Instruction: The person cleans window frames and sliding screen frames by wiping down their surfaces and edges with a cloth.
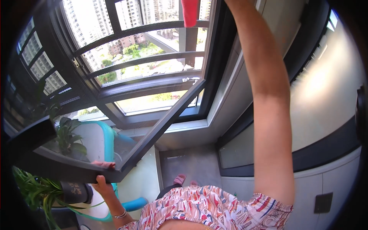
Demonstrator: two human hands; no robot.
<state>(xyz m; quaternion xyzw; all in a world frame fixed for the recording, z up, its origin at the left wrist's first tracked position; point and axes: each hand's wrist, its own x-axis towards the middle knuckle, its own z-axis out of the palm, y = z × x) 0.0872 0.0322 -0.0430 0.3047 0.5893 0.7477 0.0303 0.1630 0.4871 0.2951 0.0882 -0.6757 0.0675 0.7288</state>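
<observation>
My left hand [101, 185] is closed around the bottom corner of a dark-framed window sash [163, 124], which stands swung inward. The thumb lies on the near side of the frame, and pinkish fingertips show beyond it by the glass. My right arm [270, 96] stretches up past the top edge of the picture, so its hand is out of sight. A red cloth [190, 14] hangs into view at the top, left of that arm, in front of the window. What holds the cloth is hidden.
A potted plant with long leaves [36, 191] stands at the lower left, beside a turquoise-rimmed white tub [109, 140]. Dark window bars [142, 63] cross the opening, with tall buildings outside. A tiled wall ledge [188, 126] runs below. On the right is a dark-framed glass panel [245, 153].
</observation>
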